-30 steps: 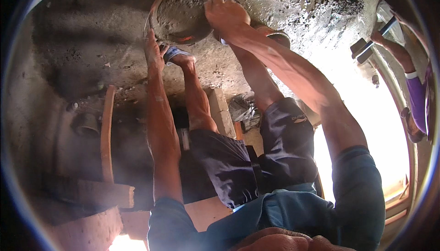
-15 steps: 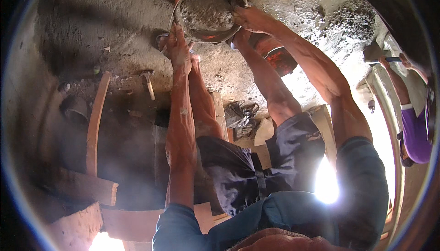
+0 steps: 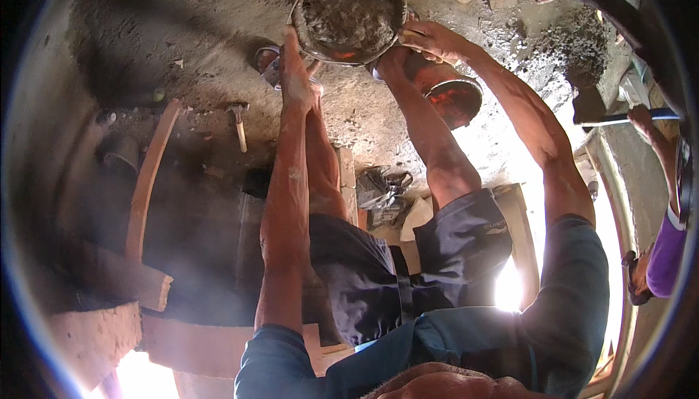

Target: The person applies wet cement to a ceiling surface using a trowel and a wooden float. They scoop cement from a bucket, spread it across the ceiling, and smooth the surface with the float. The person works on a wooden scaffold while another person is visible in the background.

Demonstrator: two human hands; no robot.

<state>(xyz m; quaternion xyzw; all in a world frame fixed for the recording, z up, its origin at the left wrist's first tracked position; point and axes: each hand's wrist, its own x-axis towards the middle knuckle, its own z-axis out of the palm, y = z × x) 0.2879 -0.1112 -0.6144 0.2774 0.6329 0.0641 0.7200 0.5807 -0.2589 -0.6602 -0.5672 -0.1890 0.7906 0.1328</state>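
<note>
Your left hand (image 3: 295, 71) is closed on the bucket (image 3: 358, 57) at eight o'clock, your right hand (image 3: 431, 39) curled on its rim at four; a second bucket (image 3: 455, 102) lies toward five.

Bright light (image 3: 477, 155) glares across the right of the rough grey floor (image 3: 364, 119); the left wall (image 3: 44, 144) is dim.

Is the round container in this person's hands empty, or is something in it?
Not empty: the container shows lumpy grey material inside its rim. How deep it goes, I cannot tell.
</note>
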